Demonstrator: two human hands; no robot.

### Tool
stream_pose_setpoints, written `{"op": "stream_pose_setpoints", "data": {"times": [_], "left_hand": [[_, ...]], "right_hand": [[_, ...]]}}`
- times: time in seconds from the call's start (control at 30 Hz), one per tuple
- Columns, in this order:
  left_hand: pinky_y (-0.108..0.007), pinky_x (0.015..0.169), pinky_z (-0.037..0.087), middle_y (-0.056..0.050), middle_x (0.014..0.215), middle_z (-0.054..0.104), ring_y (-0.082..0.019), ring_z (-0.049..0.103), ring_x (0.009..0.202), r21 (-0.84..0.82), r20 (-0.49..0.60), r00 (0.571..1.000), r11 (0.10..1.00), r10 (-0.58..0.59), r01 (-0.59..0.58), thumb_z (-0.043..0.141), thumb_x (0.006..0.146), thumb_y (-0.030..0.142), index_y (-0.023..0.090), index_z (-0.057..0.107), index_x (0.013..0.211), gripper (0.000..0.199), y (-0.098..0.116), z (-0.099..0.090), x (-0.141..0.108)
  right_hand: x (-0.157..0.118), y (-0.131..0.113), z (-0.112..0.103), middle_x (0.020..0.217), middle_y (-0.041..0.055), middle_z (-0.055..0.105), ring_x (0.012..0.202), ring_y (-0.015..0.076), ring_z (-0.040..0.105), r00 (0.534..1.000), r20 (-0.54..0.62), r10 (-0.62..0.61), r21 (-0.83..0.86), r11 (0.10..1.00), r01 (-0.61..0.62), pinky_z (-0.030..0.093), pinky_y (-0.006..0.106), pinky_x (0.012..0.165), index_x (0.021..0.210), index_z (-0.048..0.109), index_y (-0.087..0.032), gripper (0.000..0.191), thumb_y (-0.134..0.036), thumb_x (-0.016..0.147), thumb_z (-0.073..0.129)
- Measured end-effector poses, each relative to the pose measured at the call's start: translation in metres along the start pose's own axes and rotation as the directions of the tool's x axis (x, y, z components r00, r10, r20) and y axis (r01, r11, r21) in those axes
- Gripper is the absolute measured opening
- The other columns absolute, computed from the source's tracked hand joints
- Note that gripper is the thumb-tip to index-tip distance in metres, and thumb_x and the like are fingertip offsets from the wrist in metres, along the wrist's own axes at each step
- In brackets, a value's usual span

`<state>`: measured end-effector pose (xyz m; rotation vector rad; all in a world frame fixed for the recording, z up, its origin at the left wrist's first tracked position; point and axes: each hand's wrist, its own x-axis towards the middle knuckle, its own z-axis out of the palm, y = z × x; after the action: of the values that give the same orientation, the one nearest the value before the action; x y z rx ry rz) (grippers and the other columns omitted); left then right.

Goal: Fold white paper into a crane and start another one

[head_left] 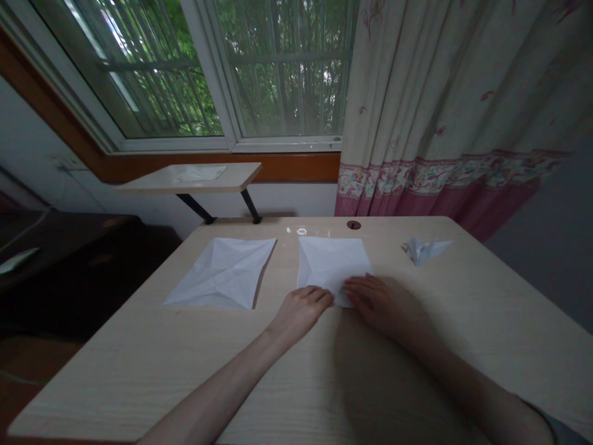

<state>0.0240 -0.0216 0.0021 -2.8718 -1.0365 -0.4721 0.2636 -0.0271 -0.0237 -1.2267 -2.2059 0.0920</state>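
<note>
A white paper square (331, 259) lies on the wooden desk (259, 383) in front of me. Over its lower left part rests my left hand (308, 301), its fingers together and curled at the near edge; what they grip, if anything, is hidden. My right hand (373, 300) lies on the lower right part of the same sheet, fingers extended. To the left is a second white sheet (227, 272), creased and unfolded, touched by neither hand. A folded paper figure (424, 250) sits at the right, beyond my right hand.
A small raised shelf (157, 180) with black legs stands at the back left, with a white paper (199, 173) on it. Near the back edge is a round cable hole (354, 225). Curtains (417, 167) hang behind the desk at the right.
</note>
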Motion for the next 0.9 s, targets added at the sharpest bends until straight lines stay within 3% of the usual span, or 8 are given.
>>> {"op": "stream_pose_setpoints", "data": {"times": [0.17,0.33,0.5,0.7,0.8,0.9], "left_hand": [[-0.029,0.079,0.055,-0.005,0.098,0.072,-0.02,0.069,0.092,0.032,0.054,0.986,0.987,-0.16,0.159,0.046,0.101,0.016,0.018,0.061,0.106,0.016,-0.001,-0.003,-0.001],[-0.028,0.072,0.053,-0.006,0.099,0.071,-0.021,0.068,0.093,0.032,0.038,0.952,0.952,-0.304,0.303,0.044,0.102,0.018,0.02,0.058,0.106,0.015,0.0,-0.003,-0.001],[-0.026,0.068,0.052,-0.007,0.101,0.071,-0.02,0.067,0.095,0.039,0.053,0.93,0.931,-0.365,0.363,0.044,0.099,0.012,0.021,0.056,0.108,0.017,0.001,-0.001,-0.001],[-0.028,0.067,0.051,-0.008,0.101,0.07,-0.022,0.066,0.096,0.034,0.093,0.913,0.918,-0.396,0.395,0.042,0.097,0.01,0.02,0.054,0.108,0.02,0.003,-0.006,0.0],[-0.027,0.068,0.052,-0.007,0.101,0.07,-0.022,0.067,0.095,0.03,0.082,0.915,0.919,-0.394,0.393,0.043,0.096,0.009,0.021,0.054,0.108,0.02,0.003,-0.006,0.0],[-0.031,0.077,0.055,-0.006,0.096,0.07,-0.021,0.068,0.089,0.028,0.029,0.929,0.93,-0.368,0.368,0.045,0.096,0.009,0.02,0.053,0.106,0.017,-0.001,-0.002,-0.001]], "right_hand": [[-0.004,0.002,-0.005,0.107,0.0016,0.077,0.101,0.0227,0.071,1.0,-0.031,-0.001,0.014,1.0,0.001,0.048,0.049,0.106,0.111,0.072,-0.03,0.024,-0.031,0.096,0.054],[-0.008,0.008,-0.001,0.113,0.0051,0.075,0.106,0.0287,0.068,0.996,-0.079,0.05,-0.034,0.998,-0.053,0.051,0.052,0.098,0.117,0.07,-0.03,0.03,-0.039,0.089,0.063],[-0.004,0.01,0.001,0.104,0.0053,0.076,0.098,0.0257,0.07,0.982,-0.173,0.08,0.036,0.997,-0.075,0.052,0.047,0.096,0.118,0.067,-0.027,0.031,-0.036,0.088,0.063],[0.0,0.009,0.002,0.09,0.0031,0.076,0.086,0.0253,0.071,0.961,-0.234,0.15,0.058,0.988,-0.14,0.046,0.051,0.101,0.119,0.063,-0.029,0.029,-0.036,0.091,0.06],[0.001,0.011,0.003,0.095,0.0056,0.075,0.087,0.0268,0.069,0.932,-0.293,0.211,0.025,0.977,-0.214,0.047,0.051,0.099,0.119,0.062,-0.028,0.032,-0.04,0.09,0.061],[0.004,0.016,0.003,0.084,0.006,0.072,0.083,0.0278,0.068,0.892,-0.342,0.294,0.008,0.95,-0.311,0.049,0.05,0.093,0.116,0.062,-0.024,0.036,-0.047,0.088,0.062]]}}
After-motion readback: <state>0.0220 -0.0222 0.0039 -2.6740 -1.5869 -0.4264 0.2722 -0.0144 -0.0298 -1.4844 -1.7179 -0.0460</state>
